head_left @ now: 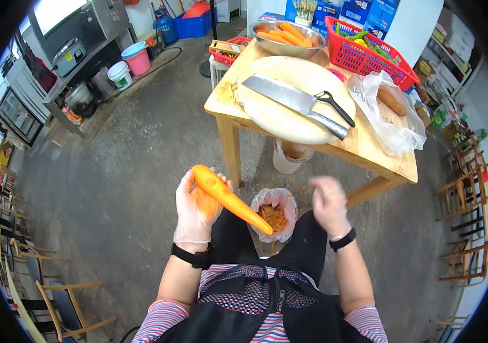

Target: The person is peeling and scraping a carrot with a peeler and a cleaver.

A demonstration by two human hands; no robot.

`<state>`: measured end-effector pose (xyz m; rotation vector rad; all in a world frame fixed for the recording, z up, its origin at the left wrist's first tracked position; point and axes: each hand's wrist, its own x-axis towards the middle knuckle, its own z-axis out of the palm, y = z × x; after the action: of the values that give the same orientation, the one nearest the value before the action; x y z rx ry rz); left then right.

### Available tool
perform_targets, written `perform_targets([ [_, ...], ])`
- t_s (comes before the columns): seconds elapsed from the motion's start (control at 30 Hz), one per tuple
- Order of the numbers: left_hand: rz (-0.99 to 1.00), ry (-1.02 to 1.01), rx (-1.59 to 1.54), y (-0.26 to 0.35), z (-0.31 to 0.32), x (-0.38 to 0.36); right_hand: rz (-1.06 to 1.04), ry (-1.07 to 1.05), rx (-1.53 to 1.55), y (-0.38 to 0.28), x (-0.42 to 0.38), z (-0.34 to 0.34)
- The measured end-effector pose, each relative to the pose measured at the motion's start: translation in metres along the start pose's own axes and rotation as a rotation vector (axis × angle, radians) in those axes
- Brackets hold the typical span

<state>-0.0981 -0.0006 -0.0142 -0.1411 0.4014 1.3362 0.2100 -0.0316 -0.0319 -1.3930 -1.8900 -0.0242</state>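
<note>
My left hand (pixel 195 206), in a clear glove, is wrapped round the thick end of a peeled orange carrot (pixel 229 199). The carrot's thin tip points down and right, above a lined bin (pixel 260 203) with peelings (pixel 273 217) in it. To the right, my right hand (pixel 330 208) is in the air near the table's front edge, blurred, with loosely bent fingers and nothing visible in them. On the round cutting board (pixel 278 127) lie a cleaver (pixel 281 94) and a black-handled peeler (pixel 338 108), which partly overlaps the cleaver.
The wooden table (pixel 395 163) also bears a metal bowl of carrots (pixel 286 37), a red basket (pixel 369 60) with green vegetables, and an unpeeled carrot (pixel 391 100) on a plastic bag (pixel 395 128). Under the table's front edge stands a white bucket (pixel 286 163). Wooden chairs (pixel 67 308) line both sides.
</note>
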Motion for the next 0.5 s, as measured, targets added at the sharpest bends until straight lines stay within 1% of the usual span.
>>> perform_targets([
  [0.03, -0.010, -0.032, 0.008, 0.000, 0.000, 0.000, -0.067, 0.133, -0.083, -0.010, 0.029, -0.011],
  [0.07, -0.004, -0.040, 0.012, 0.000, 0.003, 0.000, -0.065, 0.154, -0.166, -0.024, 0.057, -0.026],
  [0.1, -0.029, -0.045, 0.003, -0.003, 0.005, -0.001, -0.076, 0.212, -0.245, -0.024, 0.080, -0.026],
  [0.13, -0.053, -0.050, -0.005, -0.005, 0.008, -0.002, -0.098, 0.170, -0.311, -0.018, 0.101, -0.025],
  [0.17, -0.047, -0.058, -0.001, -0.006, 0.010, -0.003, -0.103, 0.179, -0.307, -0.009, 0.116, -0.020],
  [0.23, -0.080, -0.109, -0.006, -0.007, 0.013, -0.004, -0.052, 0.060, -0.591, 0.013, 0.138, -0.001],
  [0.27, -0.089, -0.209, 0.009, -0.005, 0.010, -0.003, -0.067, 0.064, -0.583, 0.023, 0.147, 0.004],
  [0.3, -0.069, -0.211, 0.005, -0.004, 0.009, -0.003, 0.007, -0.051, -0.589, 0.030, 0.155, 0.008],
  [0.33, -0.048, -0.271, 0.020, -0.003, 0.008, -0.001, 0.078, -0.166, -0.595, 0.036, 0.161, 0.013],
  [0.37, -0.030, -0.331, 0.038, -0.003, 0.009, -0.001, 0.064, -0.164, -0.584, 0.043, 0.166, 0.019],
  [0.43, -0.013, -0.355, 0.042, -0.003, 0.014, -0.004, -0.060, -0.218, -0.603, 0.035, 0.175, 0.022],
  [0.5, -0.036, -0.371, 0.050, -0.005, 0.014, -0.004, -0.077, -0.196, -0.565, 0.018, 0.168, 0.013],
])
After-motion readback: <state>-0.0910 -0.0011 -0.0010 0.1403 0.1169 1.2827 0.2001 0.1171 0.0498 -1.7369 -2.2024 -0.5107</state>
